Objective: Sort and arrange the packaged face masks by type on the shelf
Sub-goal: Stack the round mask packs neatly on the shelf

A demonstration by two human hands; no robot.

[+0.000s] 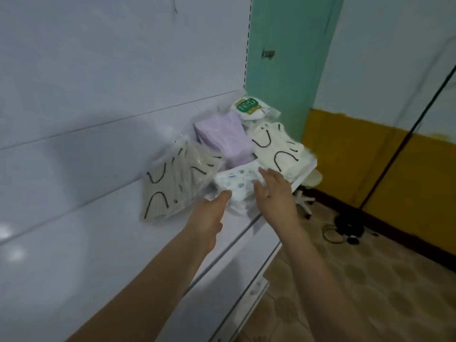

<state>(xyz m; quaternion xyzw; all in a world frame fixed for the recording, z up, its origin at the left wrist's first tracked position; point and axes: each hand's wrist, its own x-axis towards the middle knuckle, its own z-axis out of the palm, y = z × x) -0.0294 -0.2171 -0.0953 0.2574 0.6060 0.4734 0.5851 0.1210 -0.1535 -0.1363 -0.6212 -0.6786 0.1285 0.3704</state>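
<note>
Several mask packs lie on a white shelf (pixel 237 225). A white pack with blue print (pixel 234 181) sits at the front, and my left hand (pixel 212 215) grips its near left corner. My right hand (pixel 274 191) rests open on its right side, fingers straight. Grey packs with black ear loops (pixel 172 183) lean against the back panel on the left. A lilac pack (pixel 222 137) lies behind, a cream pack with black loops (pixel 276 146) on the right, and a white pack with a green N95 label (pixel 249 107) at the far end.
The shelf's white back panel (pixel 98 119) fills the left. A green door (pixel 283 58) and a yellow-and-white wall (pixel 370 144) stand beyond the shelf end. A chair base (pixel 306 201) and black cables (pixel 345 230) lie on the patterned floor.
</note>
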